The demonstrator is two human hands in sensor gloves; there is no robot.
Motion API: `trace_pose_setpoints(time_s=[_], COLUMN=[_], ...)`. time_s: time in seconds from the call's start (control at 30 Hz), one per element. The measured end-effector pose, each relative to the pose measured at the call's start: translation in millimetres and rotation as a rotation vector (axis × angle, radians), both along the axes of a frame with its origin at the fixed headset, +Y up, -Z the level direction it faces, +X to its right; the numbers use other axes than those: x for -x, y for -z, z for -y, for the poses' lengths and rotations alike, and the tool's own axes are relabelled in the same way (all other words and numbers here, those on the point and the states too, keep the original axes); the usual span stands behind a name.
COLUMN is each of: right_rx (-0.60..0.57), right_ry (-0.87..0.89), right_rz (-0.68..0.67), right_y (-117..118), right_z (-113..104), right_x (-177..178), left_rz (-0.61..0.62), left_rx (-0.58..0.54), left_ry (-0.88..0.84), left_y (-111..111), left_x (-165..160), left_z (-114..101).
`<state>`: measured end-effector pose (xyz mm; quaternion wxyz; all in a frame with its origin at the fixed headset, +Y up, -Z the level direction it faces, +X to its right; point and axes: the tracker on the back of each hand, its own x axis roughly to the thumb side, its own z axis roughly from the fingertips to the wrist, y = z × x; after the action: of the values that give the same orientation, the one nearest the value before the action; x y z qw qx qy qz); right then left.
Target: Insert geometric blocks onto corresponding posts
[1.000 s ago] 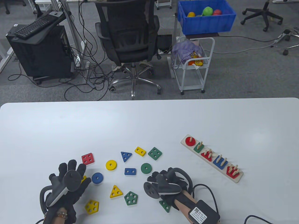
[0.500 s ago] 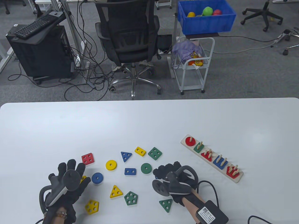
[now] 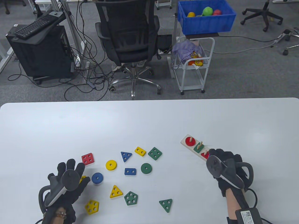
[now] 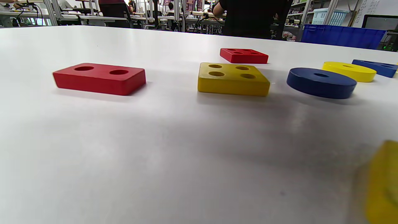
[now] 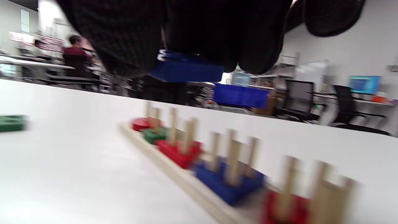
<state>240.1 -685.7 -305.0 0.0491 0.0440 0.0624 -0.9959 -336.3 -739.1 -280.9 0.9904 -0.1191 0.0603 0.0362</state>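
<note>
We logged one block on each post set of peg board (image 3: 186, 145). Right hand (image 3: 227, 169) pinched blue block (image 5: 186, 71) above board; left hand (image 3: 67, 184) flat, empty. Dozen-odd blocks, e.g. green triangle (image 3: 166, 204), loose on table (image 3: 149, 121).

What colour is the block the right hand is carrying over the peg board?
Blue. The block shows best in the right wrist view, held under the right hand's fingers.

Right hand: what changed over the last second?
The right hand moved right from the loose blocks to above the peg board, carrying a blue block in its grip. That uncovered the green triangle, which stayed put. Left hand and the other loose blocks: unchanged.
</note>
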Motion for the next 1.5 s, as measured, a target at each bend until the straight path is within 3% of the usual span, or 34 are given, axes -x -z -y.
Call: trace_pose_setpoints(time_s=[0.1,0.23,0.77,0.97,1.2,1.5], right_rx=[0.056,0.08,0.158,0.122,0.13,0.324], right_ry=[0.013,0.037,0.016,0.034,0.122,0.07], right_rz=[0.117,0.166,0.207,0.181,-0.186,-0.716], right_y=[-1,-2,0,-3,-1,-30], right_z=[10,18,30,17,3,29], right_x=[-31,-48,-51,-43,27,150], left_rz=[0.002,0.002,0.0,0.001,0.001,0.0], left_rx=[0.003,0.003,0.012,0.012,0.014,0.018], left_ry=[0.003,0.005,0.008,0.007,0.007,0.011], left_y=[0,0,-1,-1,-1,-1], left_x=[0,0,0,-1,-1,-1], left_z=[0,0,0,0,0,0])
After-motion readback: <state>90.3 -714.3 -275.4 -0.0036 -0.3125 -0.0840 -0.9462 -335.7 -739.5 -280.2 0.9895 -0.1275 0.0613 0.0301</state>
